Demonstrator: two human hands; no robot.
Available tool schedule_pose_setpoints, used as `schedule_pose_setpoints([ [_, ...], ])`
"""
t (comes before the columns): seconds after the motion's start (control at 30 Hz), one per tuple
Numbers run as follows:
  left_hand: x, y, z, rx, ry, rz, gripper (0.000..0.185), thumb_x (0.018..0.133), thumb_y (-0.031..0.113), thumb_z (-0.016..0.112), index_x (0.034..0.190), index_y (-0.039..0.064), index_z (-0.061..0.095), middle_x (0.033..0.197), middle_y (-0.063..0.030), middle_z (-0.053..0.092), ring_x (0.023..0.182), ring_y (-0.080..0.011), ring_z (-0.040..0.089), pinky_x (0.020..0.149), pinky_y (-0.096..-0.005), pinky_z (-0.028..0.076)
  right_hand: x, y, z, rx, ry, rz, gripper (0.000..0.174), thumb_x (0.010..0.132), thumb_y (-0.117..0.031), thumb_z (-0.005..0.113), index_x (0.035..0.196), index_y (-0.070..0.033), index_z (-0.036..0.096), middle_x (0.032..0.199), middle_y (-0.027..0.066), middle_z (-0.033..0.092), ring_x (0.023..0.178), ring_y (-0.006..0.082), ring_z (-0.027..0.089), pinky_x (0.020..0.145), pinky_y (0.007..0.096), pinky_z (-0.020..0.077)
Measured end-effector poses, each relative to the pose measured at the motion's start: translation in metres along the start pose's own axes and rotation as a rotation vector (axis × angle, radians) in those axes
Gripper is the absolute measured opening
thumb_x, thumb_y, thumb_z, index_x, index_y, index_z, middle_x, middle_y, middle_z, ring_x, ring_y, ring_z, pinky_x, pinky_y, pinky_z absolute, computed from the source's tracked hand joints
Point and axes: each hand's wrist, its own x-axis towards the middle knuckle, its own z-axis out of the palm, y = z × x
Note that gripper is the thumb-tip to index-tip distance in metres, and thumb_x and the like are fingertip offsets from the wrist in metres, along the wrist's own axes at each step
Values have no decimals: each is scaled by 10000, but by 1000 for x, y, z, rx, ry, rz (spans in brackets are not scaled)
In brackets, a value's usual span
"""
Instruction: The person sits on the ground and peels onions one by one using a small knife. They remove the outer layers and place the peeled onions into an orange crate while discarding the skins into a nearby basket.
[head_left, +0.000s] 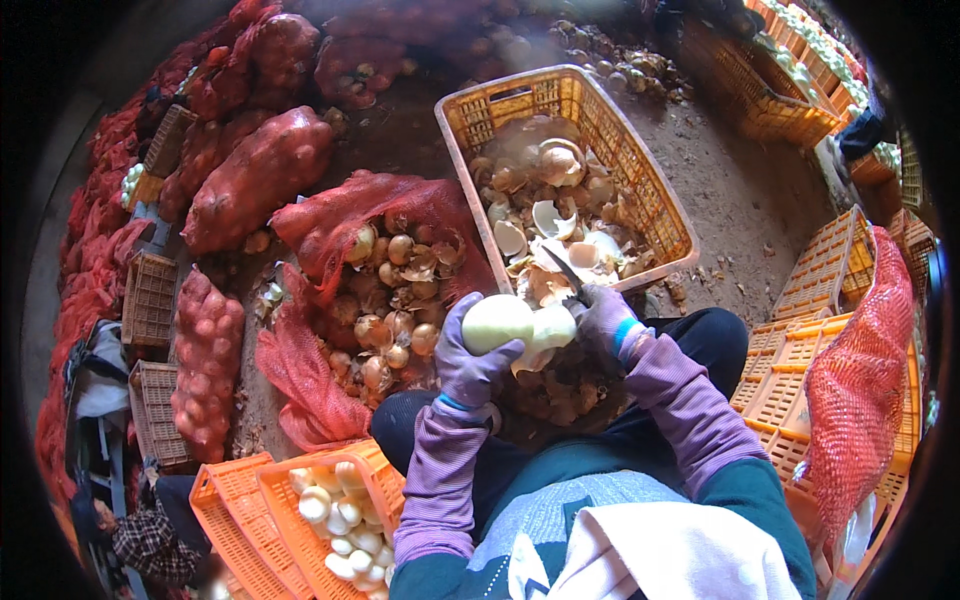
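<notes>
My left hand (472, 356), in a purple glove, holds a peeled pale onion (498, 324). A layer of onion skin (553, 328) hangs off its right side. My gloved right hand (604, 319) grips a knife with a dark blade (559, 268) pointing up and left, and its fingers are close to the loose layer. Beyond my hands stands an orange plastic crate (679, 241) holding onion skins and peeled pieces. Left of my left hand lies a red mesh sack (319, 251), its mouth spread around unpeeled brown onions (397, 300).
An orange crate of peeled onions (345, 517) stands at lower left. Full red mesh sacks (259, 176) lie at upper left. Stacked crates (780, 375) with a red mesh sack (862, 382) over them are at right. A person in a checked shirt (154, 544) is at far lower left.
</notes>
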Motion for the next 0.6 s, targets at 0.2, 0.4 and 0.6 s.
schedule_pose_setpoints([
  [0.2,3,-5,-23,-691,22,-99,478,799,158,713,1219,37,520,1089,-115,613,975,-251,629,847,-406,549,7,9,-16,418,32,105,240,942,-179,552,1092,-4,620,772,86,649,646,169,597,584,312,470],
  [0.4,-30,24,-52,-924,161,-63,574,805,249,727,1300,98,477,1217,-118,561,1110,-320,558,878,-562,519,35,-9,-34,761,171,61,166,958,-229,544,1030,-84,581,578,29,537,429,145,497,390,289,407],
  [0.6,-131,53,-151,-258,831,270,579,696,148,730,1218,30,510,1096,-109,583,999,-280,592,839,-407,528,43,-27,-16,791,115,22,178,958,-242,544,1071,-105,533,540,34,496,397,154,466,353,300,372],
])
